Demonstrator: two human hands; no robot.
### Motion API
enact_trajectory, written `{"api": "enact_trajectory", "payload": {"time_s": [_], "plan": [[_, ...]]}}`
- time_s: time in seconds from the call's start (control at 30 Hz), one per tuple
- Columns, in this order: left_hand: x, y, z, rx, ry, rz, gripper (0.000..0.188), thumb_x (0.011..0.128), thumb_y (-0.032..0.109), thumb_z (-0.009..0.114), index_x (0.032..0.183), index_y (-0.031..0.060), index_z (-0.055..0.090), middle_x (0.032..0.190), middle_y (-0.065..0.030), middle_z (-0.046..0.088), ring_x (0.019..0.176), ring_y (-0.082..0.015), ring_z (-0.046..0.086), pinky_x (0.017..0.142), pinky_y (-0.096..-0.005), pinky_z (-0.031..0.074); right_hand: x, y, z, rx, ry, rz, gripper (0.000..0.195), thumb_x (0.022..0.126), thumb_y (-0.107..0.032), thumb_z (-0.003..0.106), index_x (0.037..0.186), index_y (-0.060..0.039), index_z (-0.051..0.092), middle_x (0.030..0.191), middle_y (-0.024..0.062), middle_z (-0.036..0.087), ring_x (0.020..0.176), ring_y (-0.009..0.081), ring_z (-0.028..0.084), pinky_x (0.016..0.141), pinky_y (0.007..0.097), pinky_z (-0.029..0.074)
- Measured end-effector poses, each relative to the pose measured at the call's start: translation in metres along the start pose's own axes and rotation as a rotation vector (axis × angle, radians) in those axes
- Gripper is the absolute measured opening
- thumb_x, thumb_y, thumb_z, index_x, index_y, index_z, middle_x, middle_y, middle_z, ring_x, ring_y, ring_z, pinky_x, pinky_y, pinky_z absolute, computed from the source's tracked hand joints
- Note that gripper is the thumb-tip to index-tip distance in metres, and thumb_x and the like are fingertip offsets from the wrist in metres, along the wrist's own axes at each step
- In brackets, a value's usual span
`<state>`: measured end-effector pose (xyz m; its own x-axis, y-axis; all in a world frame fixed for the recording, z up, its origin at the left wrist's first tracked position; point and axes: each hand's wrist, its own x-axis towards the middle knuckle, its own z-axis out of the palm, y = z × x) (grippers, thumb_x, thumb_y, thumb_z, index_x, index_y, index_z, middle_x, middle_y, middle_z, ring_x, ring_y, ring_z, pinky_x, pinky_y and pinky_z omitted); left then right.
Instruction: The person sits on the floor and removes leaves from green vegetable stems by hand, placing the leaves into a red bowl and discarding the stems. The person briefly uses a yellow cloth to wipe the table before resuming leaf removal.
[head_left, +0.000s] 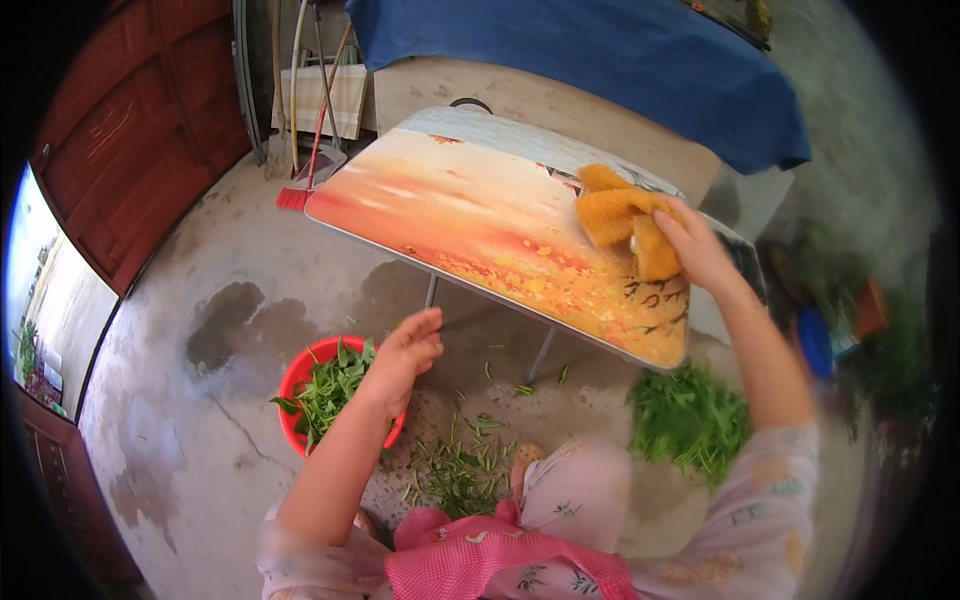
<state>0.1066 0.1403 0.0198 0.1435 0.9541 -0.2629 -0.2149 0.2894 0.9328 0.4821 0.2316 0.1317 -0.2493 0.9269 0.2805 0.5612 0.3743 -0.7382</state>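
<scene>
My right hand (694, 244) grips a bunched orange cloth (626, 214), which rests against the right part of a small folding table's top (465, 195). The tabletop carries a printed picture in orange, red and white. My left hand (405, 356) holds nothing; its fingers are apart in the air, short of the table's near edge. Below that hand stands a red plastic basin (287, 390) filled with leafy greens (334, 394). The hand and forearm hide part of the basin.
Stripped stems (457, 461) litter the concrete floor before my feet. A heap of greens (690, 420) lies at right. Beyond the table hangs a blue cover (600, 67). A red broom (294, 197) and a shovel (279, 157) lean near the reddish-brown door (142, 112). Wet patches (225, 322) darken the floor.
</scene>
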Motion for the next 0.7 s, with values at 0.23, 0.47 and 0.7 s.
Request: {"api": "enact_trajectory", "payload": {"time_s": [0.23, 0.47, 0.7], "plan": [[-0.076, -0.015, -0.028, 0.041, 0.128, -0.030, 0.035, 0.082, 0.012, 0.057, 0.117, 0.0092, 0.054, 0.115, -0.0027, 0.055, 0.108, -0.0141, 0.048, 0.086, -0.0301, 0.038, -0.051, -0.064, 0.089, -0.312, -0.406, -0.538, 0.037, 0.085, -0.013, 0.050, 0.121, -0.0023, 0.048, 0.123, 0.0168, 0.049, 0.117, 0.0306, 0.045, 0.100, 0.0371, 0.034], [-0.096, -0.025, -0.057, 0.198, 0.238, 0.044, 0.030, 0.087, 0.016, 0.052, 0.115, 0.0054, 0.054, 0.110, -0.0046, 0.059, 0.106, -0.0143, 0.051, 0.089, -0.0321, 0.039, -0.058, -0.125, 0.087, 0.251, -0.651, -0.151, 0.035, 0.092, -0.026, 0.049, 0.119, -0.0038, 0.051, 0.106, 0.0055, 0.059, 0.097, 0.0122, 0.053, 0.084, 0.0282, 0.043], [-0.099, -0.067, -0.051, 0.309, 0.042, 0.231, 0.038, 0.094, 0.009, 0.037, 0.133, 0.0054, 0.035, 0.118, -0.0136, 0.053, 0.083, -0.0210, 0.065, 0.086, -0.0290, 0.045, -0.063, -0.131, 0.027, 0.447, -0.252, -0.131, 0.034, 0.089, -0.020, 0.055, 0.117, -0.0001, 0.052, 0.104, 0.0023, 0.057, 0.092, 0.0078, 0.052, 0.079, 0.0236, 0.044]]}}
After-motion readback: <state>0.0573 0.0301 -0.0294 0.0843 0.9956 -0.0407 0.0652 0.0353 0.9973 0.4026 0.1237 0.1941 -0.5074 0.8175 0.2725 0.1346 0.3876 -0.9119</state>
